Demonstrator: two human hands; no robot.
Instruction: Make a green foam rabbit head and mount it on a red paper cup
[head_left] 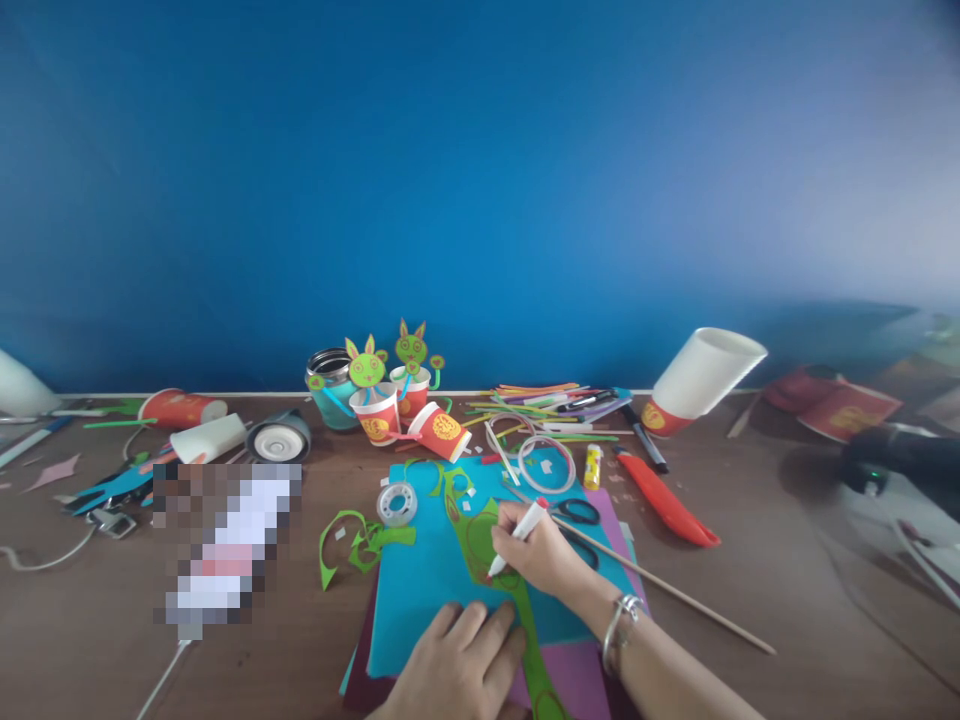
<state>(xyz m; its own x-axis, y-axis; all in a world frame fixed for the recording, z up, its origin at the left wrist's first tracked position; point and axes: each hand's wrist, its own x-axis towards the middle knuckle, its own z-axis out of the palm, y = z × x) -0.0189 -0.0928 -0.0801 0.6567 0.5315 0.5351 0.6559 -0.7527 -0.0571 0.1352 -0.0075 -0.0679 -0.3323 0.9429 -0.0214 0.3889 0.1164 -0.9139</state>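
In my right hand [536, 550] is a white marker with a red end [529, 533], its tip down on a green paper piece [480, 540] that bears drawn outlines. The green paper lies over a blue sheet [420, 600], with purple sheets below. My left hand [465, 660] rests on the sheets at the near edge, fingers stretched out and touching the green strip. Scissors with dark handles [579, 512] lie partly hidden behind my right hand. A roll of clear tape [397, 504] sits on the blue sheet's left edge, near green paper scraps [360, 540].
At the back stand paper cups with green rabbit faces [375, 415] beside a teal container [334, 400]. Coloured sticks [540, 400] lie behind the sheets. On the right are a wooden stick [697, 605], a red pouch-like object [667, 497] and tilted stacked cups [701, 380].
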